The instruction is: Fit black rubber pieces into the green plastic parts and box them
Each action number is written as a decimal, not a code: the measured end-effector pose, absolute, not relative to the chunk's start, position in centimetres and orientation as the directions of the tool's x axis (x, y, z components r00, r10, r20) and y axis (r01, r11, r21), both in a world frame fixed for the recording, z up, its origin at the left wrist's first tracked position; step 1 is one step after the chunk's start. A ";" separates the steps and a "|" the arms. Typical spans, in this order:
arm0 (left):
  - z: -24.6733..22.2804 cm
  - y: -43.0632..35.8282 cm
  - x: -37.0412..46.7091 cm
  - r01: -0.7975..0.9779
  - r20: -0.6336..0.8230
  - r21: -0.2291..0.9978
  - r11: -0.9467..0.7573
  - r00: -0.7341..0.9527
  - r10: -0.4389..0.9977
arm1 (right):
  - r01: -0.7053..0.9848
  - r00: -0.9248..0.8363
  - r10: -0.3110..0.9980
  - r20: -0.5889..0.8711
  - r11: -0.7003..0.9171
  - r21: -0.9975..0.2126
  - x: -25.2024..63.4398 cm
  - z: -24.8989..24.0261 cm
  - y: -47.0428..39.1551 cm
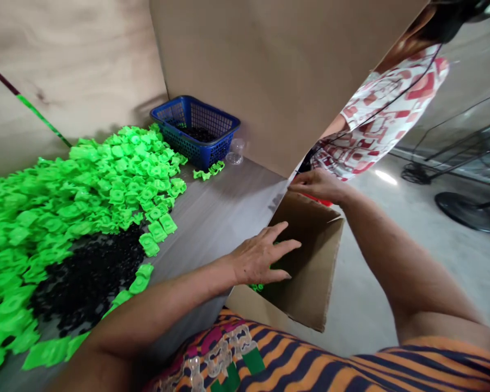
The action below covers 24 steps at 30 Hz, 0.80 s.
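Over the opening of a cardboard box (pixel 310 272), my left hand (pixel 261 256) is spread with its fingers apart and nothing in it. My right hand (pixel 320 185) is at the far edge of the box, beside the corner of a brown partition, with its fingers bent together; what they hold, if anything, is hidden. Something red shows just under that hand. A few green pieces (pixel 256 287) are visible inside the box, below my left hand. On the grey table lie a large heap of bright green pieces (pixel 106 185) and a pile of small black parts (pixel 93 272).
A blue basket (pixel 204 149) with black parts stands at the table's back, beside small clear round items (pixel 236 152). A tall brown partition (pixel 261 71) borders the table. Behind it is a person in a patterned sleeve (pixel 384 114). A black round stand base (pixel 469 212) is on the floor.
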<state>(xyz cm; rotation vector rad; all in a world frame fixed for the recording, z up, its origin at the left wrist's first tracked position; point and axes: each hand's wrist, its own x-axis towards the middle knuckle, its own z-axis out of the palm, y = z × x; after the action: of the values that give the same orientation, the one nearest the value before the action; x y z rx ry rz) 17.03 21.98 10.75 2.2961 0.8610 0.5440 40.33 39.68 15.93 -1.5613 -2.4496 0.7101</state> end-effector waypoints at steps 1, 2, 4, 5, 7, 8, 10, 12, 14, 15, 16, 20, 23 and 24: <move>11.6 21.3 16.6 0.444 0.154 0.658 -0.608 0.711 0.686 | 0.799 -0.446 0.892 -0.074 0.360 -0.481 38.2 15.6 39.5; 12.4 20.5 16.2 0.448 0.151 0.640 -0.624 0.723 0.674 | 0.777 -0.449 0.893 -0.004 0.389 -0.495 35.7 15.1 39.3; 13.9 18.8 15.1 0.473 0.151 0.583 -0.661 0.736 0.660 | 0.734 -0.451 0.881 0.142 0.457 -0.502 29.7 13.8 39.1; 14.5 18.0 14.6 0.487 0.154 0.546 -0.682 0.741 0.653 | 0.729 -0.453 0.875 0.170 0.473 -0.495 26.7 13.2 39.2; 15.4 16.1 13.3 0.507 0.168 0.486 -0.712 0.745 0.645 | 0.757 -0.380 0.906 0.184 0.419 -0.502 20.9 12.0 39.5; 15.6 15.1 12.6 0.517 0.177 0.466 -0.718 0.740 0.648 | 0.781 -0.314 0.935 0.167 0.354 -0.513 18.5 11.5 39.7; 15.7 13.0 10.9 0.547 0.181 0.439 -0.712 0.723 0.667 | 0.817 -0.195 0.969 0.152 0.246 -0.522 14.9 10.7 40.1; 15.5 10.7 9.1 0.590 0.159 0.417 -0.692 0.702 0.694 | 0.842 -0.103 0.986 0.129 0.155 -0.517 12.7 10.1 40.3; 15.0 8.4 7.0 0.640 0.126 0.395 -0.659 0.673 0.729 | 0.867 -0.047 0.990 0.130 0.105 -0.486 11.7 9.4 40.4; 14.7 7.2 6.0 0.667 0.120 0.385 -0.638 0.649 0.751 | 0.880 -0.036 0.990 0.133 0.095 -0.466 11.4 9.1 40.4; 14.3 6.1 5.1 0.690 0.125 0.378 -0.617 0.622 0.773 | 0.889 -0.037 0.990 0.139 0.097 -0.448 11.3 8.8 40.4; 11.9 2.2 2.3 0.741 0.262 0.352 -0.572 0.509 0.820 | 0.896 -0.080 0.981 0.175 0.147 -0.419 11.5 8.0 40.2; 9.5 0.4 1.4 0.767 0.417 0.327 -0.553 0.408 0.812 | 0.888 -0.177 0.968 0.179 0.235 -0.395 12.7 8.2 39.7; 8.7 0.1 1.3 0.783 0.457 0.302 -0.544 0.382 0.803 | 0.881 -0.223 0.960 0.171 0.274 -0.387 13.4 8.3 39.4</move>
<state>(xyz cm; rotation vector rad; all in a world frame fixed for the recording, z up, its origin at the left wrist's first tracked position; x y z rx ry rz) 1.25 0.06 8.73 2.5816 1.4816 0.8855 13.44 39.42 8.33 -1.6684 -2.1784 0.2929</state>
